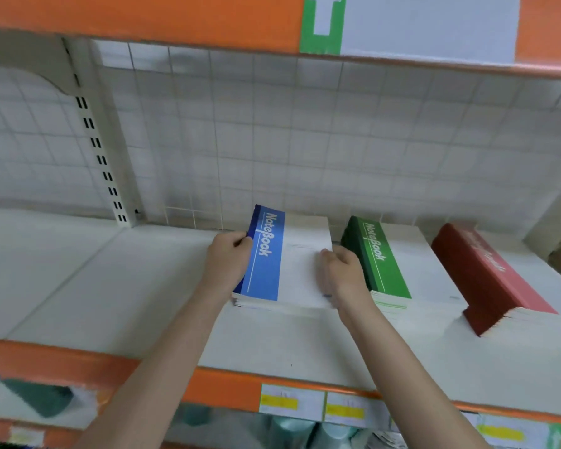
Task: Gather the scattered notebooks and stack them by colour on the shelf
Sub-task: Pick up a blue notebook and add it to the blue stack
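A stack of blue notebooks lies flat on the white shelf, near its middle. My left hand grips the stack's left spine edge with curled fingers. At the stack's right edge, my right hand holds the white cover, its fingers curled on top. To the right lies a green notebook stack, close beside my right hand. Further right a taller red notebook stack rests on the same shelf.
A white wire-grid back panel closes the shelf's rear. A slotted upright post stands at the left. An orange shelf edge hangs overhead. The front lip carries yellow price labels. Items sit on the shelf below.
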